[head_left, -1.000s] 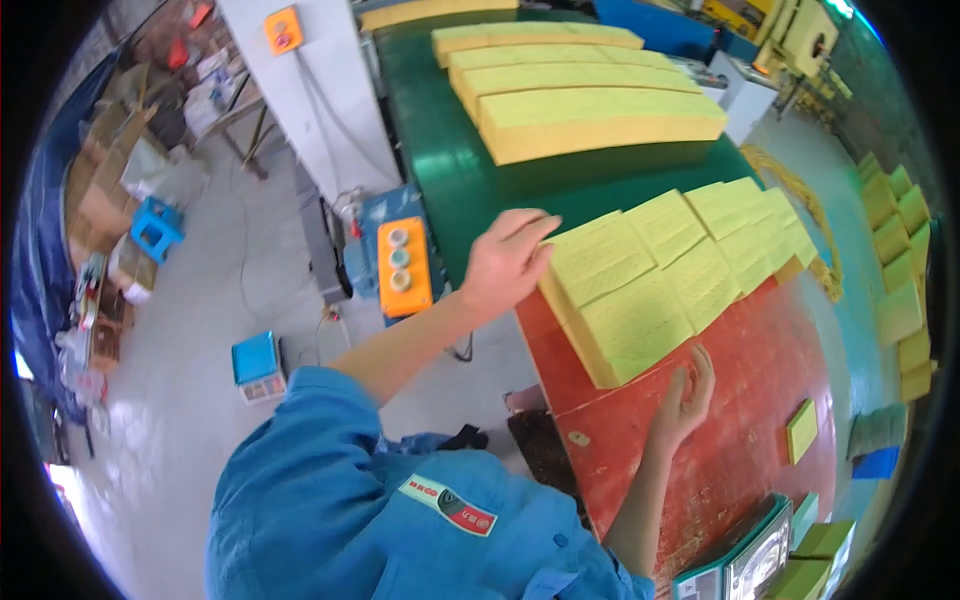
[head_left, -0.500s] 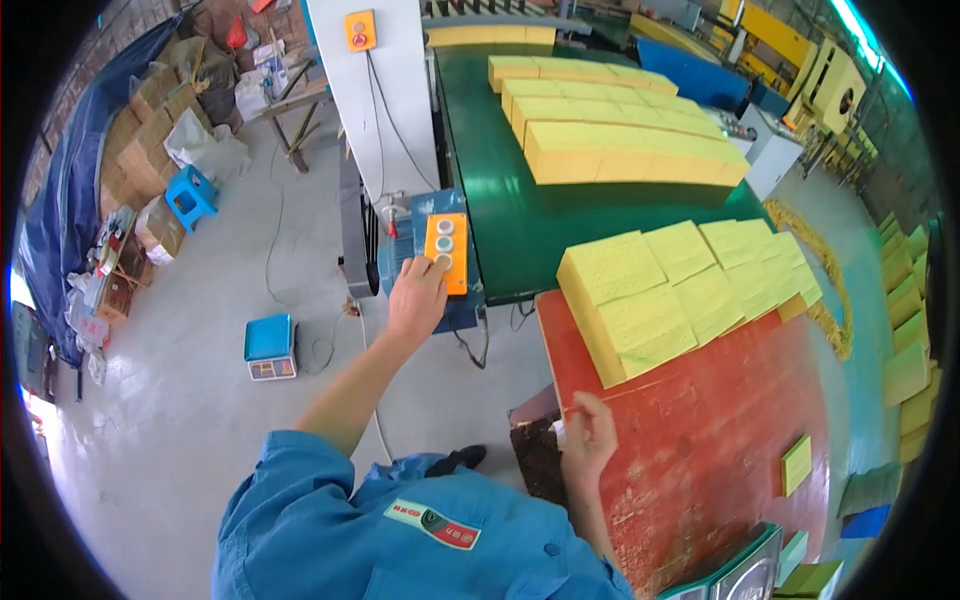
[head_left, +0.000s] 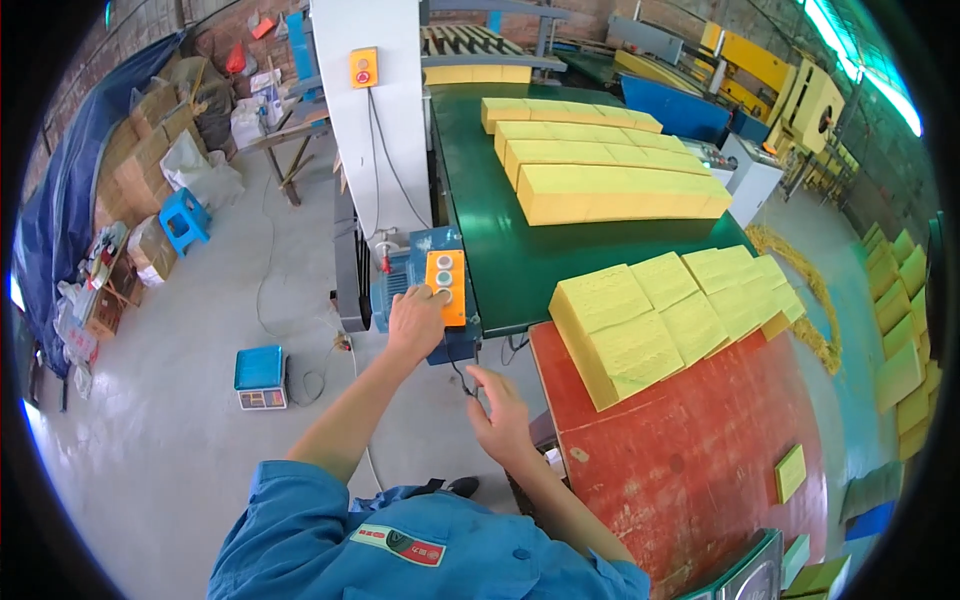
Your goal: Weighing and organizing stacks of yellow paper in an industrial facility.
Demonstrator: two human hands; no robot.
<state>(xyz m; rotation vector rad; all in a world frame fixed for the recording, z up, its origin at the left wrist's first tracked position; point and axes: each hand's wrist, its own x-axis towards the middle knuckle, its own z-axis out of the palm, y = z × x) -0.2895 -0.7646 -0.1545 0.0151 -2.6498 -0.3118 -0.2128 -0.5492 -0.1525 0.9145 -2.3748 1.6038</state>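
Two tables, red beside green, on grey concrete floor.

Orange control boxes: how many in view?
2. One orange box on the blue motor unit by the green table, left hand on it. One orange box up on the white column. Others may be hidden.

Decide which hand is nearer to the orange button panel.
Left. The left hand rests on the orange button panel, fingertips at its buttons. The right hand hangs open below it, near the red table.
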